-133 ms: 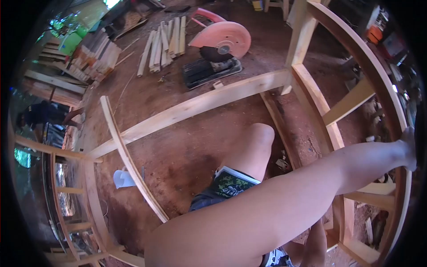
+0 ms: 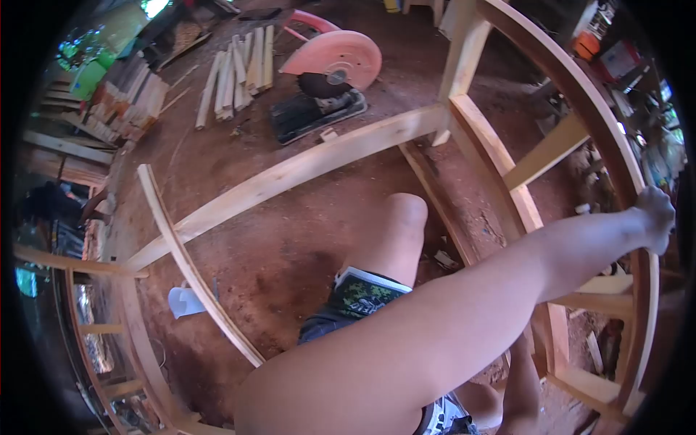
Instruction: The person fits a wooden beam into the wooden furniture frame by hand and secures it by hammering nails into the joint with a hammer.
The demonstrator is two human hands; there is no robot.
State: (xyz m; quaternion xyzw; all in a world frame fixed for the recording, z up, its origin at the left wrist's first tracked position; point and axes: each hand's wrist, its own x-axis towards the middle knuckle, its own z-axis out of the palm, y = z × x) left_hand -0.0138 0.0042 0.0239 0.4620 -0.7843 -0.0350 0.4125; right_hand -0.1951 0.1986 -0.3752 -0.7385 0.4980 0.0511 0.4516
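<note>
A pale wooden frame of curved and straight bars surrounds my legs. My left arm reaches across the view to the right, and my left hand (image 2: pixel 656 219) is closed over the curved top rail (image 2: pixel 591 94) of the frame. Below that arm, my right forearm (image 2: pixel 520 391) shows beside the frame's lower bars; the right hand itself is hidden behind the left arm. A long straight board (image 2: pixel 290 174) joins the frame's sides. Leaning across it, a thin curved wooden strip (image 2: pixel 177 250) ends near my left upper arm.
A circular saw machine with a pink guard (image 2: pixel 348 58) stands on the dirt floor. Loose wooden sticks (image 2: pixel 232 76) lie left of it, and stacked boards (image 2: pixel 123 105) sit farther left. A white container (image 2: pixel 185 302) is near the strip. At far left, another person (image 2: pixel 54 203) bends over.
The view has turned slightly, so most things appear farther left. My left hand stays on the rail, its fingers now showing more clearly.
</note>
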